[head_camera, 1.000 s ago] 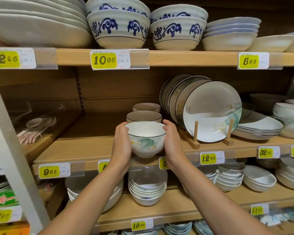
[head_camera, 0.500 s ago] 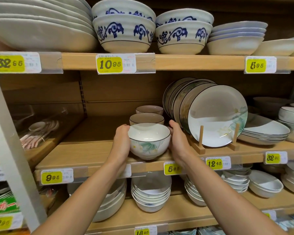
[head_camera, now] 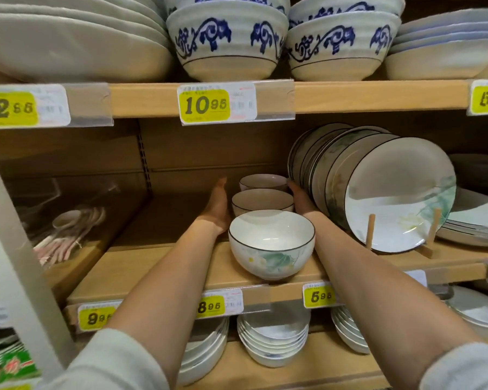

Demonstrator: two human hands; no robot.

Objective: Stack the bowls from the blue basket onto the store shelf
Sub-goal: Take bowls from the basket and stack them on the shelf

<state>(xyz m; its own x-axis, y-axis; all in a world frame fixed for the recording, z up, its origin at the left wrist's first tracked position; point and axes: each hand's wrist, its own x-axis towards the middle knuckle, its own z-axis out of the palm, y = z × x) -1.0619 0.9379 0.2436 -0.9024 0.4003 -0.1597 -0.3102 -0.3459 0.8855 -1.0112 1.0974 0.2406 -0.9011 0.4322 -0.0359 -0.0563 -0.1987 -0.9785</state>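
Note:
A white bowl with a dark rim and a green leaf print [head_camera: 271,243] stands upright near the front edge of the wooden middle shelf [head_camera: 152,266], with no hand on it. Behind it sit two matching bowls in a row, the middle bowl [head_camera: 262,199] and the back bowl [head_camera: 262,181]. My left hand [head_camera: 217,204] lies with straight fingers along the left side of the middle bowl. My right hand [head_camera: 299,198] lies along its right side, partly hidden by the front bowl. The blue basket is out of view.
A row of large plates [head_camera: 392,198] leans on a wooden rack right beside my right arm. Blue-patterned bowls [head_camera: 226,43] fill the shelf above. Stacked white bowls [head_camera: 273,342] sit on the shelf below. A packet of spoons [head_camera: 68,232] lies at left, behind a white post [head_camera: 17,263].
Both hands set the leaf-print bowl down on the shelf and let go. They then slid deeper, to either side of the bowls behind it. The camera moved closer.

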